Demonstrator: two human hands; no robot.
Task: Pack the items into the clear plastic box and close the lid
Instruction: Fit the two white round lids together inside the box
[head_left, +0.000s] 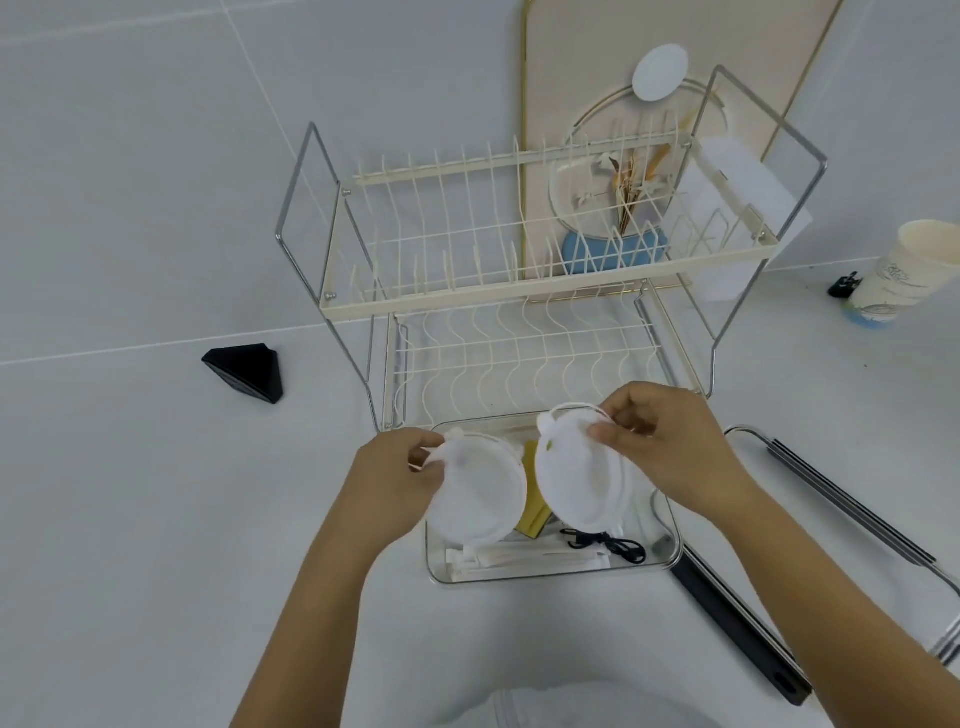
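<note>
Discs (480, 488) (576, 478), white and round, are being pinched, one per grip, by left hand (400, 467) and right hand (670, 441) above the clear plastic box (670, 525); a slipping pinch risks one being dropped outside it.

No legible text anywhere; paper cup (904, 270) at 3 o'clock carries a faint grey print on its side, too blurred and small to read; black triangular object (247, 371) at 9 o'clock shows faint marks on its front face, unreadable; round white lids, clear plastic box (670, 545) contents, dish rack (519, 291) and board behind it show no labels, brands or numbers.
</note>
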